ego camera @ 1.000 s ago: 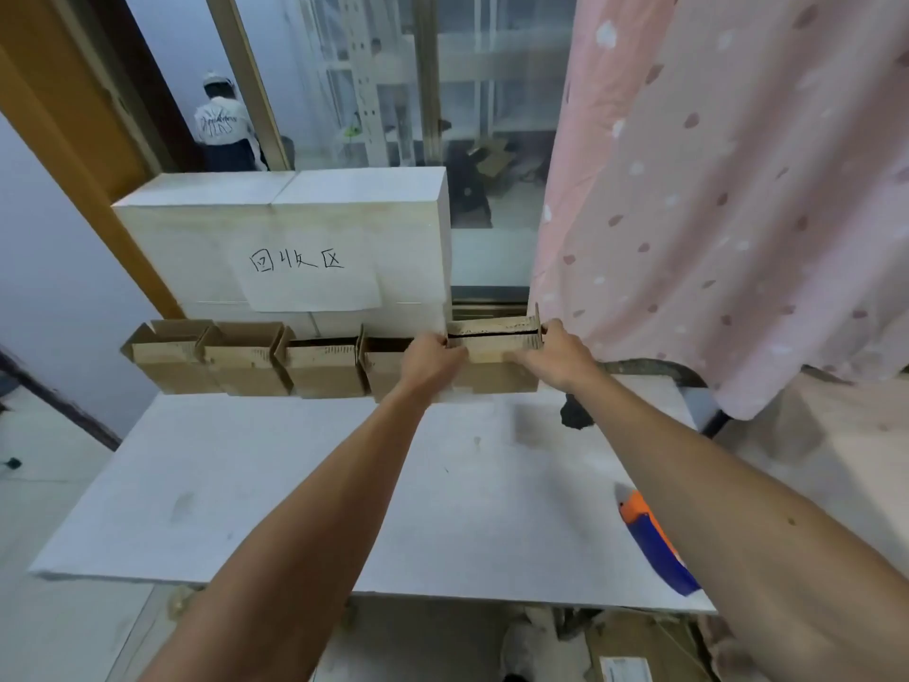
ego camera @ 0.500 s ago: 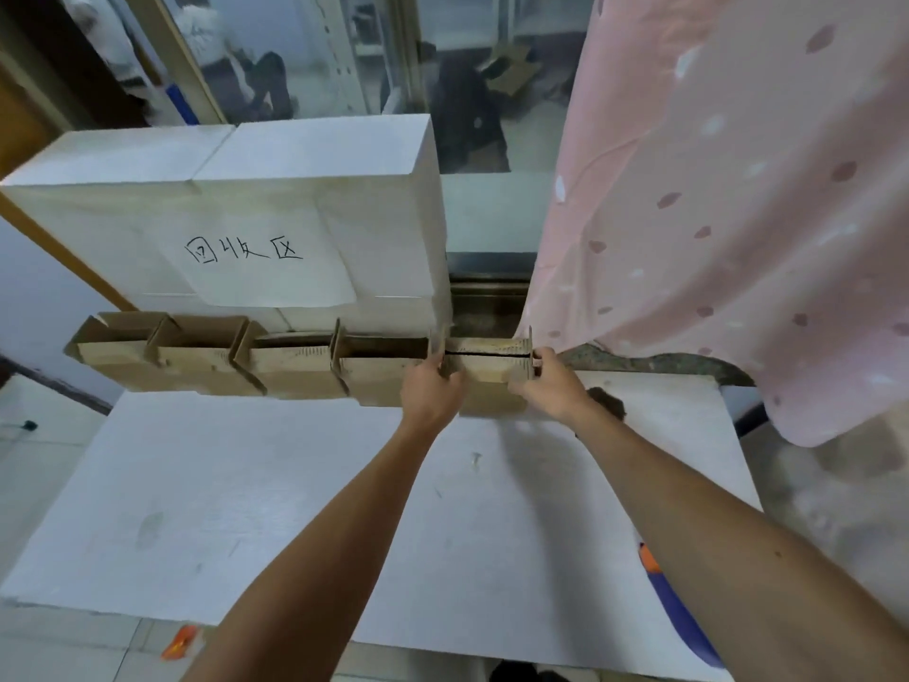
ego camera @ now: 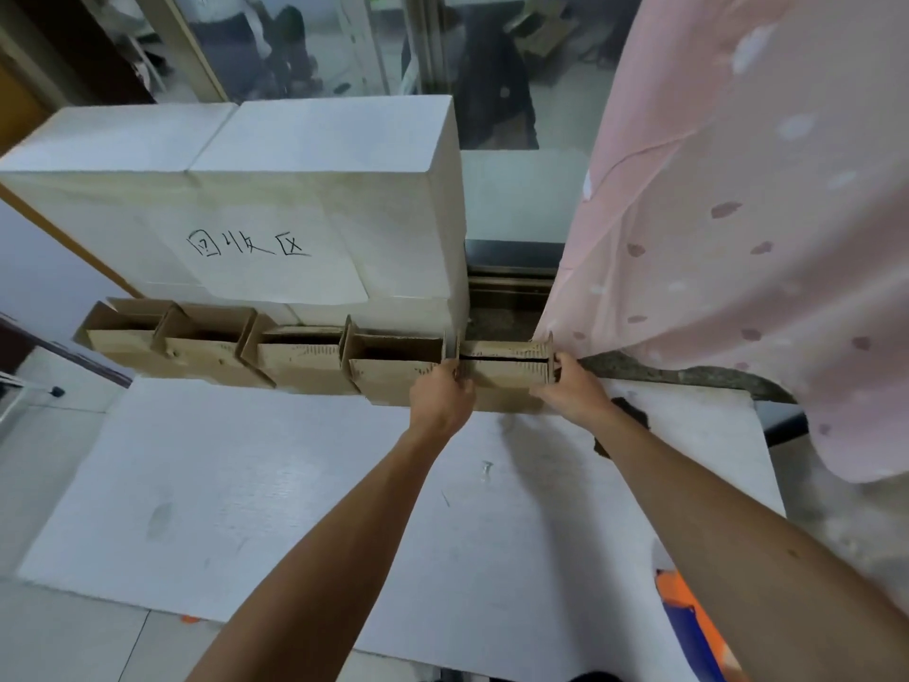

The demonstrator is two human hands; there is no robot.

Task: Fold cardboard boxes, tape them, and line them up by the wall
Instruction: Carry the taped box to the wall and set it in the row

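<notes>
Just right of the white block (ego camera: 319,189), the left hand (ego camera: 442,393) and right hand (ego camera: 570,391) grip the end flaps of the last box (ego camera: 504,369), seating it beside the row of boxes (ego camera: 221,347) at the block's foot. The lining-up step looks nearly done; next comes a clean release.

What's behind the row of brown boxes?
White blocks with a handwritten paper sign stand behind the four left cardboard boxes. Behind the fifth box, held by the left hand and right hand, is a dark window sill. The boxes hide the blocks' bottom edge.
</notes>
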